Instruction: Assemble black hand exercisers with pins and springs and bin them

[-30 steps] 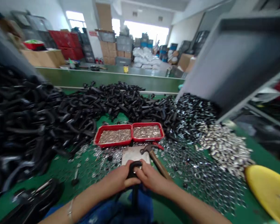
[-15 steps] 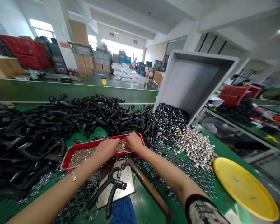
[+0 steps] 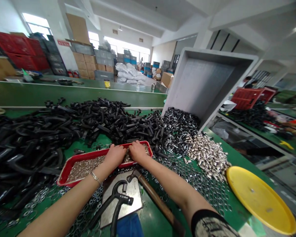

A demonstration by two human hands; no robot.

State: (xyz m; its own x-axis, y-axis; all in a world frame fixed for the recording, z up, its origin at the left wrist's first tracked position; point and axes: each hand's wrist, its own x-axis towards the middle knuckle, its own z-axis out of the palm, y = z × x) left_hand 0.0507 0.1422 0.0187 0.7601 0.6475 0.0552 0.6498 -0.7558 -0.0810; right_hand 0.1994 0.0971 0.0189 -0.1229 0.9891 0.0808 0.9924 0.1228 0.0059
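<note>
My left hand (image 3: pixel 115 156) and my right hand (image 3: pixel 138 152) are both over the right part of a long red tray (image 3: pixel 64 174) filled with small metal pieces (image 3: pixel 85 168). The fingers of both hands are bent down into the pieces, and their tips are hidden. Below the hands, a black forked handle with a spring (image 3: pixel 118 197) lies on a metal plate (image 3: pixel 135 194). Right of it rests a hammer (image 3: pixel 154 197) with a wooden handle.
Black handles (image 3: pixel 96 121) are heaped behind the tray. A grey bin (image 3: pixel 199 85) leans over bolts and silver sleeves (image 3: pixel 207 153). Metal rings (image 3: pixel 197 181) are scattered rightward, near a yellow lid (image 3: pixel 261 200). A blue cloth (image 3: pixel 130 225) lies in front.
My left hand has shifted slightly up and left within the tray. My right hand has moved a little left. The whole view has shifted slightly.
</note>
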